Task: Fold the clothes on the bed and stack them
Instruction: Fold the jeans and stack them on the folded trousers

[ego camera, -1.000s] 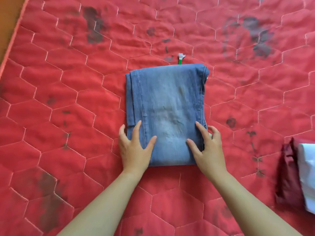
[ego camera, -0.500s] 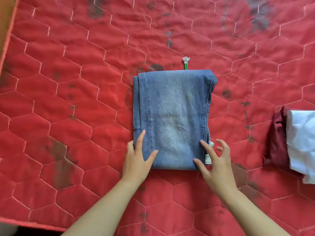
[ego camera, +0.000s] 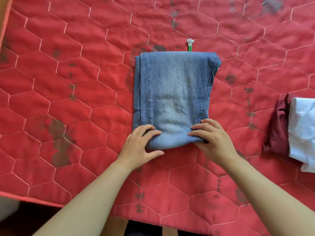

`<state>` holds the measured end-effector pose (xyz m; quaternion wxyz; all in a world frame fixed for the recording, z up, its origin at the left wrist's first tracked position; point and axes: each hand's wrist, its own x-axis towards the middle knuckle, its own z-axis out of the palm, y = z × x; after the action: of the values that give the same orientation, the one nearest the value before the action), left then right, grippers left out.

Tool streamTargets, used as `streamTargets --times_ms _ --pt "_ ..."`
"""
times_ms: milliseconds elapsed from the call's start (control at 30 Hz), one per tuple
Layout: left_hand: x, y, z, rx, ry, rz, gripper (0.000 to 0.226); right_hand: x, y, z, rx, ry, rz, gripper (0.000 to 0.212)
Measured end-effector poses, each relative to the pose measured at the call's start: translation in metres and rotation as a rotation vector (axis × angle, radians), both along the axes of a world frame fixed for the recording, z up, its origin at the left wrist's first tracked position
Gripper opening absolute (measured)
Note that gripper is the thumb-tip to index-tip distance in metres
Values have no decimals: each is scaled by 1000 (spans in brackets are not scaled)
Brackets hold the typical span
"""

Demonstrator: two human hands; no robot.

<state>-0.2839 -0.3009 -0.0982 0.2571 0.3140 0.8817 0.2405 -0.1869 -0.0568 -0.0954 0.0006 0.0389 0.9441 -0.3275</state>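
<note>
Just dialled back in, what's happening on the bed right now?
A person has a folded pair of blue denim jeans on the red quilted bedspread. The left hand and right hand each grip a corner of its near edge, which bulges up slightly. At the far right, a white garment lies on a dark red garment. A small green-and-white object pokes out beyond the jeans' far edge.

Bed (ego camera: 68, 99), red hex-quilted cover, dark stains. On it: folded jeans (ego camera: 172, 92) mid, green-stemmed item (ego camera: 189, 46) just behind, maroon garment (ego camera: 277, 130) far right.
</note>
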Motion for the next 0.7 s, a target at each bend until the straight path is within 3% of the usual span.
streamTargets --times_ms 133,267,433,467,533,633,700 --pt "-17 0 29 95 -2 -7 47 -15 5 36 -100 10 -89 22" --pt "-52 16 91 205 -5 91 32 -40 19 86 -205 4 -305 10" --pt "-113 49 142 236 -234 191 29 -84 43 120 -372 -39 -559 25" --pt "-127 60 141 241 -242 203 27 -96 47 119 -351 -23 -626 21" --pt "-158 87 127 260 -234 226 24 -123 52 110 -210 72 -672 37" --pt "-203 125 88 248 -195 319 25 -160 48 80 41 151 -451 49" --pt "-222 141 58 192 -147 430 22 -176 48 49 185 55 -301 46"
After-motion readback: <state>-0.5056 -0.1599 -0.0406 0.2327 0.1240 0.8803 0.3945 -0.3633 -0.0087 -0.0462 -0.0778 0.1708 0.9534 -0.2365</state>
